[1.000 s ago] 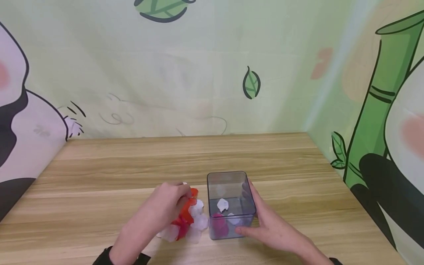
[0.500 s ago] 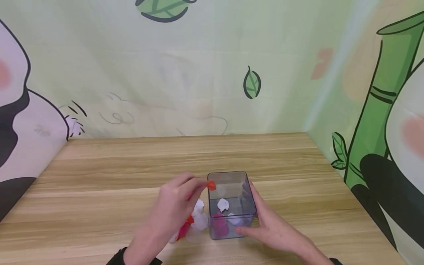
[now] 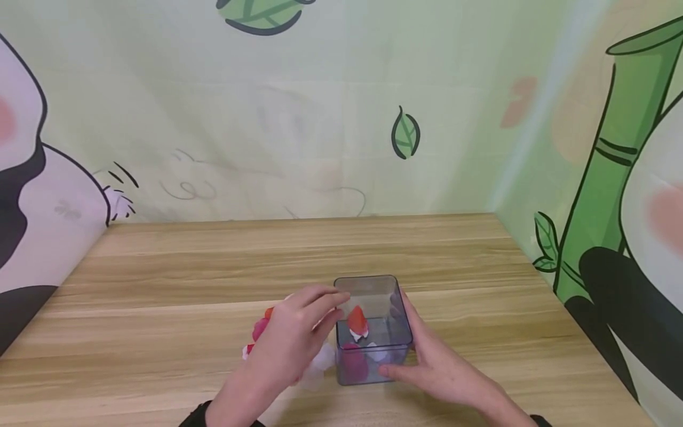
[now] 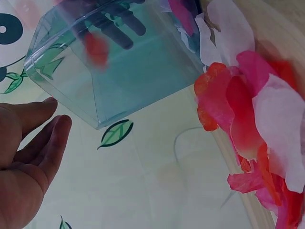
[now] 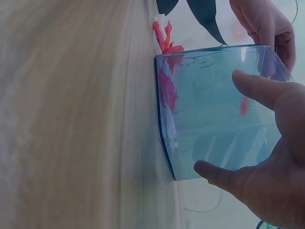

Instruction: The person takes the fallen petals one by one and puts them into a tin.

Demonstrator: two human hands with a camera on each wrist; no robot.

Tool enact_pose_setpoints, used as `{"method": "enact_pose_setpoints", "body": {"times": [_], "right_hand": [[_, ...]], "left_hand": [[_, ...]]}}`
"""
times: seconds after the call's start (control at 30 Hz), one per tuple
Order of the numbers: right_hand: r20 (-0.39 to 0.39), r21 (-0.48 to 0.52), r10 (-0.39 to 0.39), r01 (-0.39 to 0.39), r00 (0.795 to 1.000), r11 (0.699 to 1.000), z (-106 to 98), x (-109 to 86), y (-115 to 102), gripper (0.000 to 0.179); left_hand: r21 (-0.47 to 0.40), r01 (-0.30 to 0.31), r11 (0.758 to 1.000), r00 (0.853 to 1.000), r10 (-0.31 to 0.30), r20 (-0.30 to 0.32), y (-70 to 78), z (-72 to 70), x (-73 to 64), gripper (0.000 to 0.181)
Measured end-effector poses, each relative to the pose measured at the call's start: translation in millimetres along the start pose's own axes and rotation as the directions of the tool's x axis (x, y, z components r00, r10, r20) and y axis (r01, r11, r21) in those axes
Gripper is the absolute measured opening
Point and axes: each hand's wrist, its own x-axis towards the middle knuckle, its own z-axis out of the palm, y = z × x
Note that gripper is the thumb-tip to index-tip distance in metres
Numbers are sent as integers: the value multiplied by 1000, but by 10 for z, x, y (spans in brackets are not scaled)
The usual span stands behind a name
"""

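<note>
A clear bluish plastic box [image 3: 372,287] stands upright on the table, its top open. My right hand [image 3: 445,370] grips its right side, thumb at the front and fingers behind. Over the left rim hovers my left hand [image 3: 296,326], its fingers relaxed and slightly parted, nothing between them. A red petal [image 3: 357,320] is inside the box; in the left wrist view this petal [image 4: 97,50] is blurred in mid-fall. White and magenta petals [image 3: 354,363] lie at the bottom. Left of the box is a pile of red, pink and white petals [image 4: 238,109], partly hidden by my left hand in the head view.
The wood-grain table [image 3: 469,255] extends behind and to both sides of the box. A cloth backdrop [image 3: 320,136] with printed leaves, bamboo and pandas hangs along the table's back and sides.
My left hand lifted a red petal from the pile, carried it right to the box's left rim and let it go inside. The right hand and the box have stayed put.
</note>
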Motion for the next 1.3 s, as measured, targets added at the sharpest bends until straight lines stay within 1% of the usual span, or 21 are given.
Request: {"method": "enact_pose_setpoints", "body": {"times": [0.07,0.17,0.27,0.33,0.4,0.43,0.47,0.5,0.6,0.67,0.7,0.73,0.77,0.8,0.87,1.0,1.07,1.1,1.17,1.23,1.3], "right_hand": [[1,0,-6,6,1000,1000,2,0,1,120],[0,-8,-7,7,1000,1000,4,-1,4,120],[-1,-24,0,0,1000,1000,4,0,3,120],[-3,-43,9,-10,1000,999,1,2,0,120],[-3,-46,21,-21,1000,999,-1,5,-7,121],[-3,-47,26,-26,1000,999,-2,5,-11,121],[-3,-49,29,-29,1000,998,-3,4,-13,121],[-4,-50,33,-33,999,998,-2,5,-16,121],[-3,-45,35,-35,999,998,-2,2,-22,121],[-3,-46,34,-34,999,998,-3,0,-22,121],[-3,-46,35,-35,999,998,-3,-1,-23,121],[-1,-44,35,-35,999,998,-4,-2,-23,121],[0,-44,35,-35,999,998,-4,-3,-22,121],[0,-45,35,-35,999,998,-5,-4,-22,121],[2,-47,31,-31,1000,998,-6,-4,-20,121],[-1,-48,23,-23,1000,999,-6,-4,-14,121],[-1,-45,20,-20,1000,999,-7,-4,-13,121],[-1,-45,20,-20,1000,999,-7,-4,-12,121],[-1,-45,21,-21,1000,999,-8,-6,-12,121],[-1,-44,24,-24,1000,999,-8,-5,-13,121],[-1,-46,24,-24,1000,999,-9,-6,-14,121]], "left_hand": [[10,16,1000,1000,-16,11,-14,-9,-10,35],[36,66,997,997,-67,35,-39,-35,-21,32],[87,97,991,992,-104,71,-87,-67,-24,27],[131,113,985,984,-130,125,-119,-95,-30,24],[164,140,976,962,-174,212,-144,-125,-40,21],[180,159,971,943,-203,263,-153,-138,-48,20],[194,178,965,920,-233,315,-160,-150,-59,18],[205,204,957,890,-269,369,-165,-161,-67,17],[232,296,927,777,-375,506,-175,-182,-85,14],[245,338,909,704,-417,575,-180,-192,-98,13],[254,360,898,665,-437,605,-179,-198,-102,12],[263,373,890,634,-452,627,-175,-202,-107,11],[270,379,885,610,-458,647,-178,-206,-116,12],[275,383,882,591,-463,660,-182,-207,-124,14],[294,374,879,566,-468,679,-185,-202,-137,17],[321,373,870,530,-484,696,-197,-192,-148,19],[324,377,868,521,-488,701,-204,-185,-151,19],[326,376,867,519,-489,701,-204,-182,-152,18],[330,362,872,531,-483,696,-206,-177,-160,17],[333,343,878,551,-475,686,-206,-173,-171,18],[341,323,883,566,-469,678,-204,-170,-181,23]]}}
